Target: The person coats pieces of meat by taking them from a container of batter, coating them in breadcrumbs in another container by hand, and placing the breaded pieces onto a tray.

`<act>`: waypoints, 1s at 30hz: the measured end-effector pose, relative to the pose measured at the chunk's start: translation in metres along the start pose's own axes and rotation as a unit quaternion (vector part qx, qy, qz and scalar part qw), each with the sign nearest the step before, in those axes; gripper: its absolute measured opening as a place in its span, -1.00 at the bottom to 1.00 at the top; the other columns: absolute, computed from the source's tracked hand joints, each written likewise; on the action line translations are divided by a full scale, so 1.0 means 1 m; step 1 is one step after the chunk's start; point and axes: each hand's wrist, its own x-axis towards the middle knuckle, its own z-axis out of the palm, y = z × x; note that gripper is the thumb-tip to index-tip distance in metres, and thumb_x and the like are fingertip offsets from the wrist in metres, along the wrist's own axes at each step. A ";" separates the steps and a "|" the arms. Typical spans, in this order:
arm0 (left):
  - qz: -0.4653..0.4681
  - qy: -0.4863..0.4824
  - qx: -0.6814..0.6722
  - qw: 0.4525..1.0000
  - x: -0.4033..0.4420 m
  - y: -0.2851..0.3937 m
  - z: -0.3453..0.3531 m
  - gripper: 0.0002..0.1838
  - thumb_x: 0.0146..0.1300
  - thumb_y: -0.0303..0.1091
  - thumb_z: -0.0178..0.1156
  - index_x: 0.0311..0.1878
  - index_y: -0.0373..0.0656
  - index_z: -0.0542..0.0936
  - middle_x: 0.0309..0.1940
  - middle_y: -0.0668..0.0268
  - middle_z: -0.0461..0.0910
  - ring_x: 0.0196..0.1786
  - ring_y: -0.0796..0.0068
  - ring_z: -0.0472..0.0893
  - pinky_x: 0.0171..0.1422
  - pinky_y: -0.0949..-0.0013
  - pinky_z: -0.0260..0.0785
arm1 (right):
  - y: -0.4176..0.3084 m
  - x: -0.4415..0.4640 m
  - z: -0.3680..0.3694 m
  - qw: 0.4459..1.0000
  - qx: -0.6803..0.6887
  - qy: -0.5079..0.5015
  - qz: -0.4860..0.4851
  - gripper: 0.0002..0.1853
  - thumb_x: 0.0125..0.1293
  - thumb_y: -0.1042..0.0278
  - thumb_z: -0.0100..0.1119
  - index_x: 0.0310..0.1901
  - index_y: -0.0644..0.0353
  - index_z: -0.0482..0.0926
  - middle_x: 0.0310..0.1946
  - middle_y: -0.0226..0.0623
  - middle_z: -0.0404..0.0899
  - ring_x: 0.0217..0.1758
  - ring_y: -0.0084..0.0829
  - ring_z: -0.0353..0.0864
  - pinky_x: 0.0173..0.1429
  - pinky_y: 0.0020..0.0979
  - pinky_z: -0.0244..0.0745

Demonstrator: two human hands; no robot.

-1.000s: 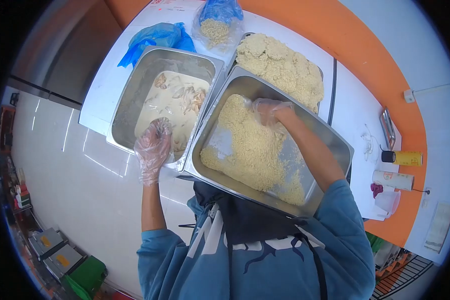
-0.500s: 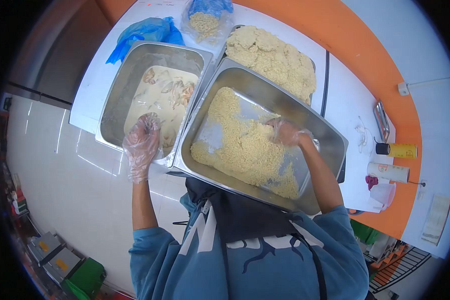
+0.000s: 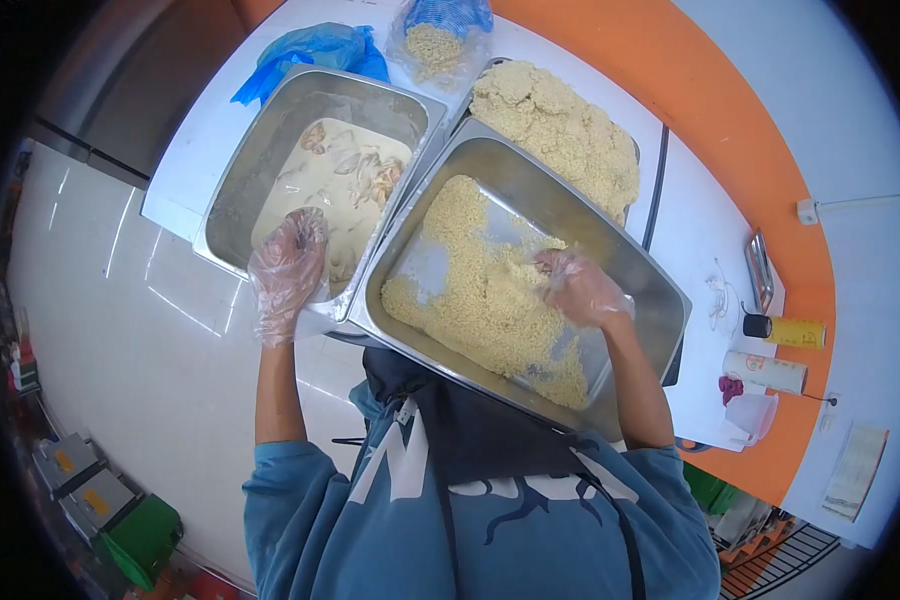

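Two metal pans stand side by side. In the left pan (image 3: 232,190), pieces of what looks like raw meat (image 3: 378,180) lie in a pale, creamy liquid (image 3: 320,185). My left hand (image 3: 290,265), in a clear plastic glove, is over this pan's near edge with its fingers curled; whatever they hold is hidden. The right pan (image 3: 630,270) has yellowish crumbs (image 3: 480,290) spread over its bottom. Also gloved, my right hand (image 3: 582,288) is at the crumbs in the middle of this pan, fingers bent together, their tips partly hidden.
Behind the right pan is a tray heaped with crumbs (image 3: 560,130). A blue bag (image 3: 315,55) and a clear bag of crumbs (image 3: 435,48) lie at the back. Farther right are a yellow can (image 3: 798,332), a white roll (image 3: 765,371) and a clear plastic cup (image 3: 752,415).
My right hand has come from the far side of the right pan toward its middle and nearer me. My left hand has stayed at the left pan's near edge. The view has shifted slightly.
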 end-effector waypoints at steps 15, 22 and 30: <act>0.017 0.010 0.009 1.000 0.001 -0.002 0.001 -0.75 0.23 -0.20 0.24 -0.09 -0.10 0.62 -0.49 0.07 0.62 -0.41 0.02 0.64 -0.30 0.08 0.48 | -0.004 -0.014 -0.043 0.991 -0.039 0.102 -0.078 -0.53 0.14 0.41 0.36 0.10 0.26 0.49 -0.08 -0.21 0.59 -0.04 -0.34 0.59 0.08 -0.36 0.50; 0.011 -0.008 0.014 1.000 0.000 -0.002 0.000 -0.77 0.25 -0.22 0.22 -0.09 -0.08 0.61 -0.45 0.07 0.64 -0.37 0.02 0.65 -0.27 0.10 0.49 | -0.017 -0.010 -0.080 0.993 0.087 0.062 0.056 -0.49 0.10 0.40 0.43 0.10 0.25 0.51 -0.07 -0.26 0.61 0.03 -0.39 0.58 0.16 -0.38 0.50; -0.014 -0.049 0.013 0.999 0.004 0.006 -0.006 -0.76 0.28 -0.21 0.19 -0.09 -0.12 0.59 -0.40 0.09 0.65 -0.34 0.00 0.65 -0.25 0.07 0.47 | -0.016 0.011 -0.198 0.996 0.034 0.065 -0.058 -0.50 0.08 0.44 0.43 0.08 0.29 0.52 -0.04 -0.16 0.58 0.08 -0.33 0.56 0.28 -0.30 0.44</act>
